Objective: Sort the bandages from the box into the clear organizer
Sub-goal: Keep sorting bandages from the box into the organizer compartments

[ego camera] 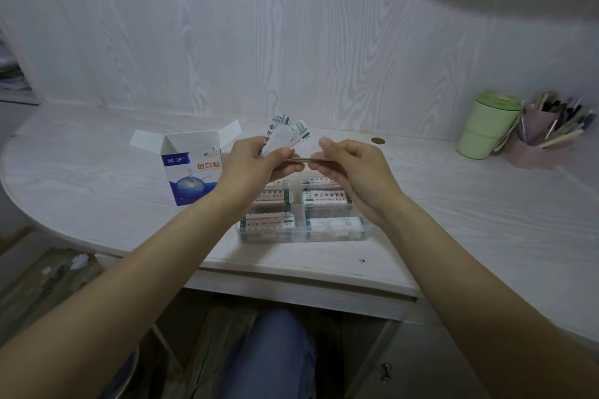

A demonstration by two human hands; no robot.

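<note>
While both forearms reach in from the bottom edge, the scene runs from a white and blue bandage box standing upright on the left part of the pale wood-grain desk, its top flaps spread open. Just right of the box, the left hand is raised above the desk with its fingers and thumb curled round a small fan of wrapped bandages, whose white and green ends stick up past the fingertips. Between the two hands a single thin strip lies edge-on to the camera; the left thumb side touches one end, and the right hand pinches the other end between thumb and curled fingers. Below and behind the hands sits the clear organizer, near the desk's front edge, its compartments in two columns already filled with stacks of wrapped bandages; the hands hide part of its far row. Farther right, a small round brownish spot marks the desk near the back wall. At the far right stand a pale green cup and, touching or just beside it, a pink holder crowded with pens and sticks. Under the desk, a knee in blue jeans shows.
</note>
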